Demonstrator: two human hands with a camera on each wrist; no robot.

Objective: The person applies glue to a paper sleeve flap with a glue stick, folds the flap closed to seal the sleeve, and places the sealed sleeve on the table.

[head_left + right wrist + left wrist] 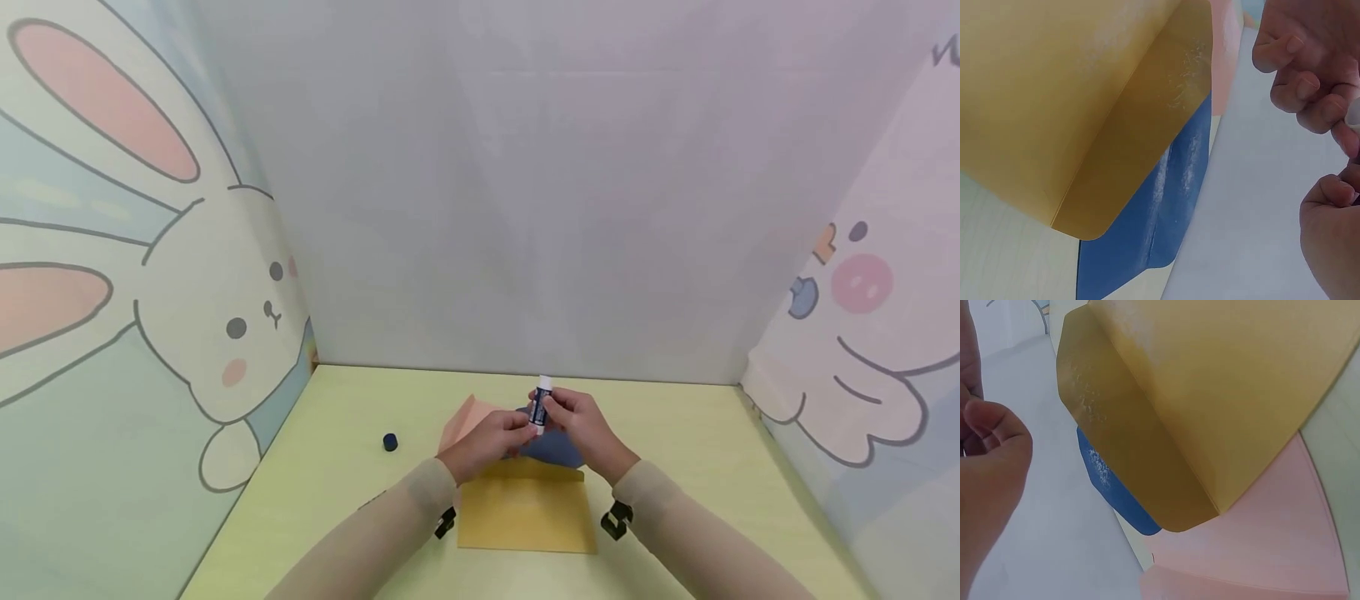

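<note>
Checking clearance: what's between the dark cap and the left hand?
Head view: bare tabletop beside the dark cap, then part of the pink paper before the left hand.

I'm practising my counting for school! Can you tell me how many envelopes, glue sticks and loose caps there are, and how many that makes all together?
Envelopes: 3 (yellow envelope, blue envelope, pink envelope)
Glue sticks: 1 (the blue-and-white glue stick)
Loose caps: 1 (the small dark cap)
Total: 5
</note>
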